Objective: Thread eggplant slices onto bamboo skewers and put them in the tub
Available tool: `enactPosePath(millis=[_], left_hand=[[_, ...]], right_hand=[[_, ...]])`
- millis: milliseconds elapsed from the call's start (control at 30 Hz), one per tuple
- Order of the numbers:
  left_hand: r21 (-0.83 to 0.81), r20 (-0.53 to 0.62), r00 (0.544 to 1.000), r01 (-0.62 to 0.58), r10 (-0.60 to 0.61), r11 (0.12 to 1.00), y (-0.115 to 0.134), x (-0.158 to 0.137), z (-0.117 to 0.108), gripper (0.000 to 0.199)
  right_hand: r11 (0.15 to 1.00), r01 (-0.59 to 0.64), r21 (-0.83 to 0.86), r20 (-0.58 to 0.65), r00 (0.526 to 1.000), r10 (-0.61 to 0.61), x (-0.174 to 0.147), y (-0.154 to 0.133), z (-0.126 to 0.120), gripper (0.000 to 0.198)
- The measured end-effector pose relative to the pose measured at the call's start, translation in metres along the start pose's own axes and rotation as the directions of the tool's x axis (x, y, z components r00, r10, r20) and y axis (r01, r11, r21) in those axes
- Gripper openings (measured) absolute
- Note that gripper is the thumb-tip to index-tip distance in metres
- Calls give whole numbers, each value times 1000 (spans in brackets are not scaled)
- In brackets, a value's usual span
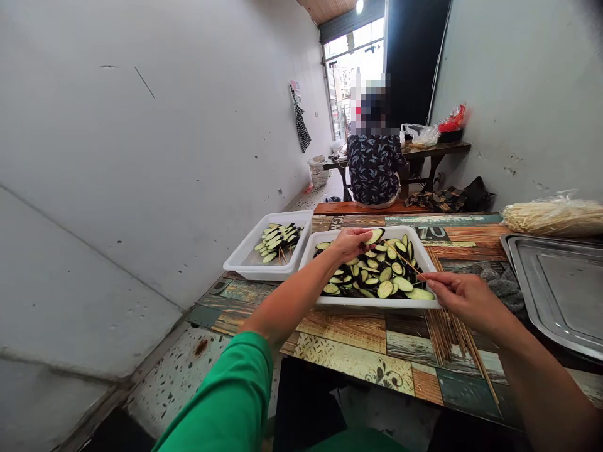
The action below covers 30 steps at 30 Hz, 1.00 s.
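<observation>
Left hand is pinching an eggplant slice, frame centre | right hand is gripping a skewer pointing up-left at it.

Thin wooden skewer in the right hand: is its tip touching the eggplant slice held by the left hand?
Touching. The head view shows the thin wooden skewer running from the right hand to the eggplant slice pinched by the left hand, no gap visible.

We find bare desk just in front of the eggplant tray. To its left a second white tray blocks us, to its right loose skewers and a steel tray.
</observation>
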<state>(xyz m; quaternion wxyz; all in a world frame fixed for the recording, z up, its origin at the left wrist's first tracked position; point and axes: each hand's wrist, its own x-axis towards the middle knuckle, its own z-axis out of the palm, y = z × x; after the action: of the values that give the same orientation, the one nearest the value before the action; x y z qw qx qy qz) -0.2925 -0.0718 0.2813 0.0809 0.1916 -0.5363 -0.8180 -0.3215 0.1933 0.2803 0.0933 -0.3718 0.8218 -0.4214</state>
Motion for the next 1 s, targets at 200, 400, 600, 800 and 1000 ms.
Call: enactPosePath(millis=[200, 400, 600, 800, 1000], left_hand=[[-11, 0, 1000, -8, 8, 1000, 0, -2, 3, 7], [-31, 49, 999, 18, -17, 999, 1, -2, 1, 8], [-48, 72, 997, 44, -41, 998, 1, -2, 1, 13], [-26, 96, 993, 68, -66, 997, 0, -4, 3, 8], [-36, 107, 989, 109, -105, 993, 0, -4, 2, 9]], right_hand=[[999, 37, 33, -14, 999, -37, 0, 0, 2, 42], [996, 60, 59, -19, 998, -59, -1, 0, 1, 39], [995, 84, 55, -40, 996, -82, 0, 3, 3, 39], [996, 71, 57, -35, 997, -69, 0, 7, 3, 38], [994, 87, 62, -63, 995, -83, -1, 8, 4, 39]])
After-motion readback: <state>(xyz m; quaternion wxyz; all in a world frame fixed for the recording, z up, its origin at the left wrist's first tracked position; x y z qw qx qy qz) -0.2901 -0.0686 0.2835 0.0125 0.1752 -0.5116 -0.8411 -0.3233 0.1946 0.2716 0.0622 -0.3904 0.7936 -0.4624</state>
